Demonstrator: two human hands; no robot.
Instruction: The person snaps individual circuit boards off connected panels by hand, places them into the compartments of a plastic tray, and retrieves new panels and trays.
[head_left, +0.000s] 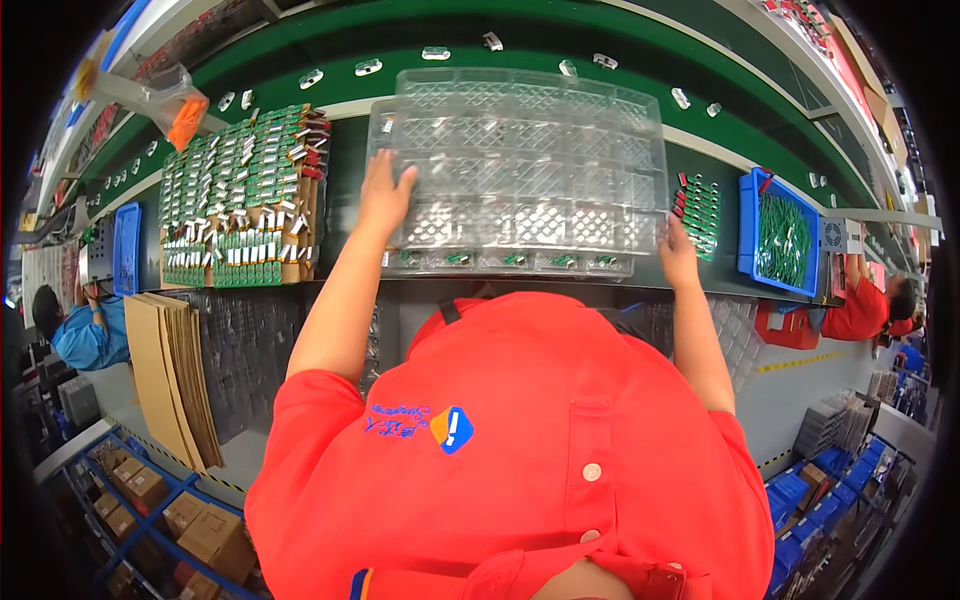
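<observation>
A clear plastic compartment tray [585,185] lies skewed over another clear tray [410,262] at the bench edge in front of me. Small green circuit boards show in the lower tray's near row. My left hand [386,195] is at the left side of the upper tray, its thumb over the rim and its fingers along the outside. On the opposite side, my right hand [678,252] grips the same tray's right edge, with its fingertips partly hidden. Glare on the plastic obscures what the upper compartments hold.
Left stand rows of green boards [240,190] on cardboard. Right are more boards [698,215] and a blue bin [750,235] of green parts. Small white parts [436,53] dot the green conveyor [530,40] beyond. Cardboard sheets [165,370] lean at left. Co-workers sit at both sides.
</observation>
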